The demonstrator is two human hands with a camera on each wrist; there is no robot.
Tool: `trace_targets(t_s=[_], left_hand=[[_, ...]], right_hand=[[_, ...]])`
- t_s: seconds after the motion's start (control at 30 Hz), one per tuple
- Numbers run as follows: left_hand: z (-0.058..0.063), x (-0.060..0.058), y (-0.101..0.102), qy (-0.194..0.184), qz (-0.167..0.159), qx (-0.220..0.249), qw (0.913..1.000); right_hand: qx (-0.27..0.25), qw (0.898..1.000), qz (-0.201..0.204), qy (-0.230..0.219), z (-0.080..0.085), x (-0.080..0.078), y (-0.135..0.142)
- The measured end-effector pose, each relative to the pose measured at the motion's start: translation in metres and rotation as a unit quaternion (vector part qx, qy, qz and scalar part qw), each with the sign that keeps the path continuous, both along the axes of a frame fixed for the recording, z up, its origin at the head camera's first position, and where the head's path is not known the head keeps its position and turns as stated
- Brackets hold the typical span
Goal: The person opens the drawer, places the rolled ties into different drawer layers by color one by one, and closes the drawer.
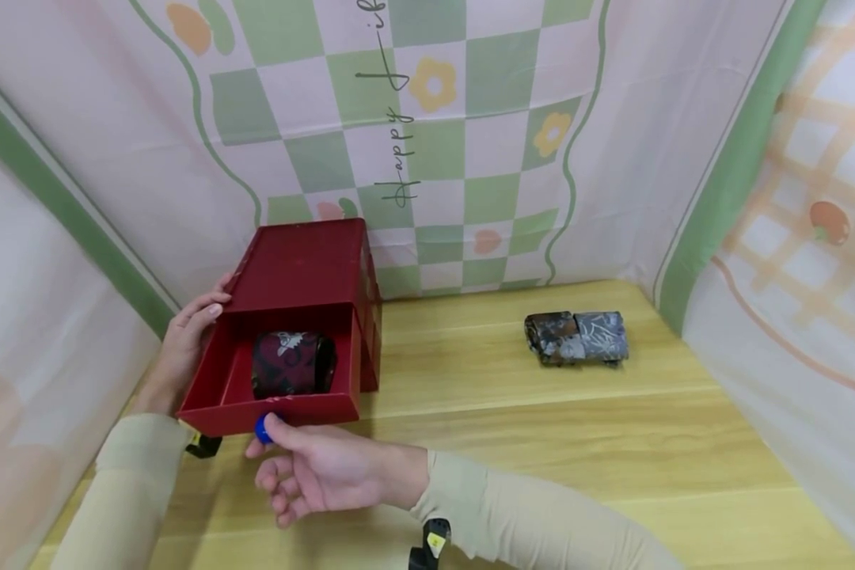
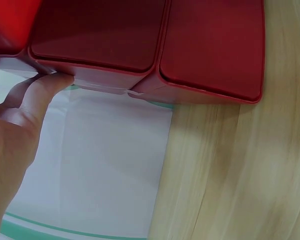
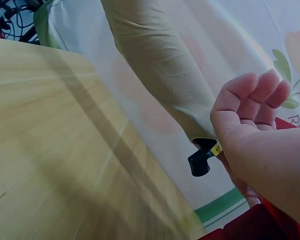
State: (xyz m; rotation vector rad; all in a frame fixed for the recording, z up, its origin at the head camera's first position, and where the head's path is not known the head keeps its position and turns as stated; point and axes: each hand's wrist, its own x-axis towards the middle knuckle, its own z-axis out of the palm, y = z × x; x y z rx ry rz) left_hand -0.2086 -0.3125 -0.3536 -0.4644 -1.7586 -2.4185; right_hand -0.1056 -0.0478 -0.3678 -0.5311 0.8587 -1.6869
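A red drawer box (image 1: 295, 261) stands at the table's left, its top drawer (image 1: 214, 356) pulled out toward me. A rolled cloth (image 1: 288, 364), dark red and black with a white print, lies in that drawer. My right hand (image 1: 328, 471) pinches the round blue knob (image 1: 262, 429) on the drawer front between thumb and index finger; its other fingers are loosely bent below. My left hand (image 1: 185, 344) rests against the box's left side, fingers up near its top edge. In the left wrist view, the left hand's fingers (image 2: 40, 95) touch the red side wall.
A second rolled cloth (image 1: 577, 338), grey and brown patterned, lies at the table's right. Printed fabric (image 1: 427, 134) walls the table's back and sides. The wooden table (image 1: 541, 451) extends right of the box. Dark cables (image 3: 15, 22) show beyond the table in the right wrist view.
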Motion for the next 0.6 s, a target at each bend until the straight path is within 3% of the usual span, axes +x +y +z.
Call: trace_targets(t_s=[0.6], left_hand=[[-0.0011,-0.0004,0.0004,0.014,-0.001,0.004,0.9999]], right_hand=[[-0.005,1.000,-0.018,0.006,-0.0001,0.0009,-0.0029]])
